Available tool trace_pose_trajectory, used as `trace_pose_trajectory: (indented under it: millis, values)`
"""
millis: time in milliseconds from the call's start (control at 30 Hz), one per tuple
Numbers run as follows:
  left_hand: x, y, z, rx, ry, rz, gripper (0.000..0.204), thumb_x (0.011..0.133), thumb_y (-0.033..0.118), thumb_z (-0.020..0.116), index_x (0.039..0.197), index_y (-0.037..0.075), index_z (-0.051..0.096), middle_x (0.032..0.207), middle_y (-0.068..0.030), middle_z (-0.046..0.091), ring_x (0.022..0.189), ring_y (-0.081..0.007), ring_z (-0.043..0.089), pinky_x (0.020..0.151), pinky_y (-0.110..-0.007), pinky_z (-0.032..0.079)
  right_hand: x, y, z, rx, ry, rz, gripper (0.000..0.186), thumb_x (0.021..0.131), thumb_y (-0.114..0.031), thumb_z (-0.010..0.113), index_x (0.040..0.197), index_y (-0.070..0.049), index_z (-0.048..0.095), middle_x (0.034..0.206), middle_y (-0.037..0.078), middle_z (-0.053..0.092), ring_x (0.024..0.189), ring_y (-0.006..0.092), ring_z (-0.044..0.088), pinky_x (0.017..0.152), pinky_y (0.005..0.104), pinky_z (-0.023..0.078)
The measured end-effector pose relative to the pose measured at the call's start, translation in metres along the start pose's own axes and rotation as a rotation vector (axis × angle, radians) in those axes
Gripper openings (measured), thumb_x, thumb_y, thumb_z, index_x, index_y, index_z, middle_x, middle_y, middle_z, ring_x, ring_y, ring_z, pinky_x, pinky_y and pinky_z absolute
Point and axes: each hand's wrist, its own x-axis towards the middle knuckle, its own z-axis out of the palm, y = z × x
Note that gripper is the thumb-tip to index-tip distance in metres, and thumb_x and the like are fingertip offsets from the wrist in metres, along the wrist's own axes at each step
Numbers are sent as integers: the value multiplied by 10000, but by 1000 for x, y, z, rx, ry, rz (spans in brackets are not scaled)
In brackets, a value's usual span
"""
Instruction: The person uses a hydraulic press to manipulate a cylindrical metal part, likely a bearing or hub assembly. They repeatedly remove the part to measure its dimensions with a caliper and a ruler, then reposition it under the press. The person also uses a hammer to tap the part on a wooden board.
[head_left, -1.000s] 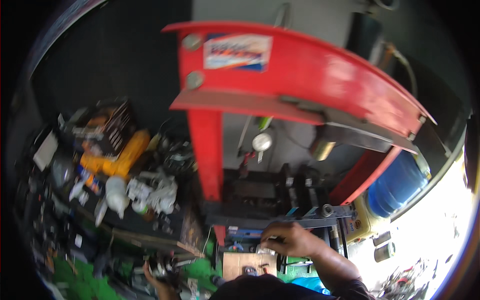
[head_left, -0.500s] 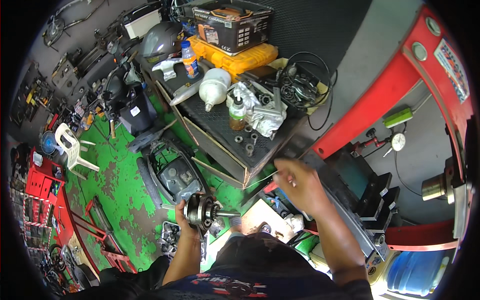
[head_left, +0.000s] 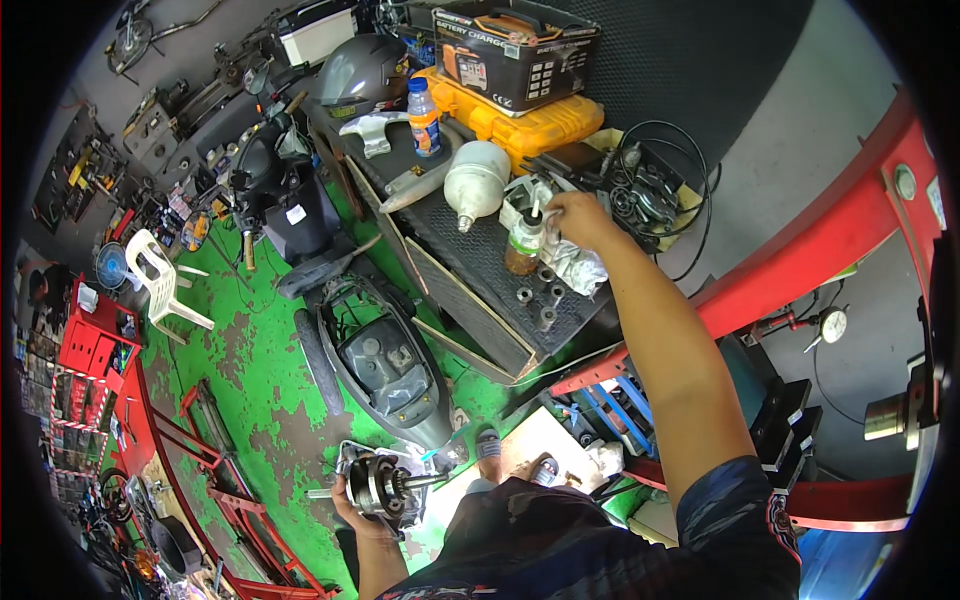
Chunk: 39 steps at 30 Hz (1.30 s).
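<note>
My left hand (head_left: 352, 513) is closed round a motorcycle crankshaft (head_left: 380, 484), held low on the left with its shaft ends sticking out to both sides. My right arm stretches over to the workbench (head_left: 470, 310). There my right hand (head_left: 583, 222) has its fingers curled down at a crumpled pale wrapping (head_left: 578, 268) with metal parts on it. What the fingertips grip is hidden. Close beside this hand stands a dropper-topped bottle of brown liquid (head_left: 522, 248). Several small metal rings or bushings (head_left: 547, 292) lie in front of the bottle.
A large white bulb (head_left: 476, 182), an orange-filled bottle (head_left: 423, 120), a yellow case (head_left: 560, 122), a charger box (head_left: 515, 55) and a helmet (head_left: 360, 75) crowd the bench. A red press frame (head_left: 800, 250) rises at right. A scooter body (head_left: 385, 370) stands on the green floor.
My right hand has moved up and forward from the bench's near corner to the wrapping. The crankshaft in my left hand is lower and slightly left. The view has shifted.
</note>
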Motion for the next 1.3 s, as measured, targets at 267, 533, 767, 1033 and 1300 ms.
trace_pose_trajectory:
  millis: [267,533,767,1033,1300]
  values:
    - [20,9,-9,-10,87,26,710,941,599,488,1186,-41,673,1074,-207,742,987,-361,723,874,-486,606,-7,-3,-28,-304,236,445,266,900,-121,657,1146,-30,702,1196,294,677,1122,415,678,994,457,542]
    - [25,7,6,43,41,27,681,953,574,470,1173,-36,681,1046,-234,741,969,-369,728,859,-476,611,16,-11,4,-38,-33,82,392,728,-145,837,1085,-27,728,1070,222,732,1041,382,705,899,443,551]
    - [12,7,-3,48,-32,-20,669,954,564,486,1244,-18,642,1107,-220,732,979,-370,727,874,-498,604,30,-5,11,98,-67,232,369,754,-124,833,1081,4,718,1071,183,743,995,302,711,881,403,533]
    - [1,17,34,132,114,38,575,953,518,526,1206,23,672,1096,-165,738,1032,-338,707,948,-470,564,22,-23,-24,775,175,216,176,943,-95,665,1082,4,622,896,128,730,805,190,716,779,337,570]
    - [38,11,102,-38,-65,-74,536,945,491,499,1140,19,661,1062,-187,728,963,-341,722,896,-481,574,-58,-118,-107,1007,329,-320,267,1108,-257,510,1276,-55,555,864,-7,531,741,79,472,682,245,440]
